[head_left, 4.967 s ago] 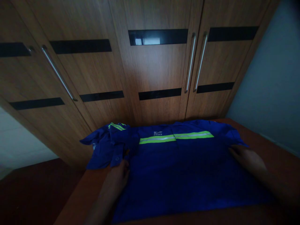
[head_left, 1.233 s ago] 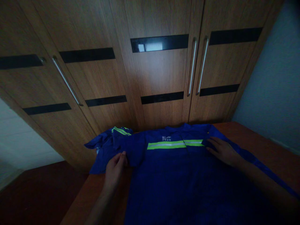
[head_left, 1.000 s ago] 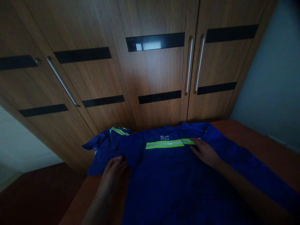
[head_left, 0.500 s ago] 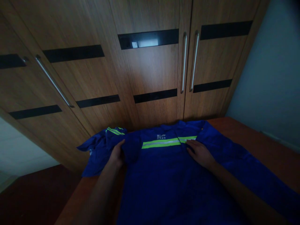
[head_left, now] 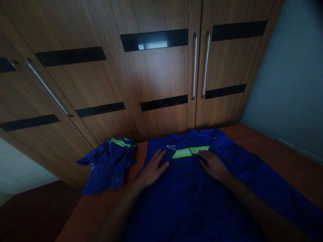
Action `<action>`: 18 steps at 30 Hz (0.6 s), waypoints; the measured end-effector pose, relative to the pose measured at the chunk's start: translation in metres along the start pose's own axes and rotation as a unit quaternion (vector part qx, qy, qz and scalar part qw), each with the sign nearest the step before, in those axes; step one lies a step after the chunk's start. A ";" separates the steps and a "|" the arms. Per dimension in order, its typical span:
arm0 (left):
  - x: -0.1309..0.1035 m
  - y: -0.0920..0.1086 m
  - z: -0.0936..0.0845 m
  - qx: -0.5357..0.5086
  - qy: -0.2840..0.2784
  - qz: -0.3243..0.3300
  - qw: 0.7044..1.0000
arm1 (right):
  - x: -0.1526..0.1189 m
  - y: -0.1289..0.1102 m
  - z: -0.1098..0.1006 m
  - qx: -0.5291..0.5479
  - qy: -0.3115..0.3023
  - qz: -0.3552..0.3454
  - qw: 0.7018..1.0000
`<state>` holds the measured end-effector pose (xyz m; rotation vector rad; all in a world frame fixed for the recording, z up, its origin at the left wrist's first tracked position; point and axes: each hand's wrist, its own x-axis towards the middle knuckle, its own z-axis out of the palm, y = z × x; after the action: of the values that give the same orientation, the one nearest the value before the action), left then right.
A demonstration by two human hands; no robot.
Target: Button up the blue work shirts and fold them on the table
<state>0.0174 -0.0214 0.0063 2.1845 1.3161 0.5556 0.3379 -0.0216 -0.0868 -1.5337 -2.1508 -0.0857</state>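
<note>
A dark blue work jacket [head_left: 186, 191] with a yellow-green and silver reflective stripe [head_left: 181, 153] lies spread over a reddish-brown wooden surface. My left hand [head_left: 153, 169] rests on its left chest side, fingers stretched out and thumb apart, on fabric folded inward over part of the stripe. Lying nearly flat, my right hand [head_left: 213, 164] touches the chest by the right end of the stripe. One long sleeve [head_left: 267, 174] stretches out to the right. White lettering [head_left: 171, 147] shows above the stripe, just past my left fingertips.
A second bundled blue garment [head_left: 108, 168] with reflective stripes lies to the left on the wooden surface [head_left: 252, 137]. Behind stands a wooden wardrobe [head_left: 161, 74] with black strips and metal handles [head_left: 194, 67]. A pale wall [head_left: 287, 84] rises at the right.
My left hand has moved right from the jacket's left edge onto its chest, carrying that side's fabric inward over the stripe. My right hand stays almost in place. The view has shifted slightly.
</note>
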 end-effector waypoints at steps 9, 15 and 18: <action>-0.029 -0.022 0.018 0.176 0.051 -0.061 0.981 | 0.000 -0.001 -0.003 -0.005 -0.007 -0.004 1.000; -0.055 -0.042 0.018 0.221 0.023 -0.043 0.974 | 0.000 -0.001 0.001 0.024 -0.002 -0.006 1.000; -0.055 -0.046 0.016 0.217 0.015 -0.048 0.975 | -0.001 -0.005 0.005 0.030 -0.007 0.007 0.999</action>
<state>-0.0289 -0.0566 -0.0392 2.4407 1.6771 0.2797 0.3321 -0.0227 -0.0905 -1.5188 -2.1333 -0.0059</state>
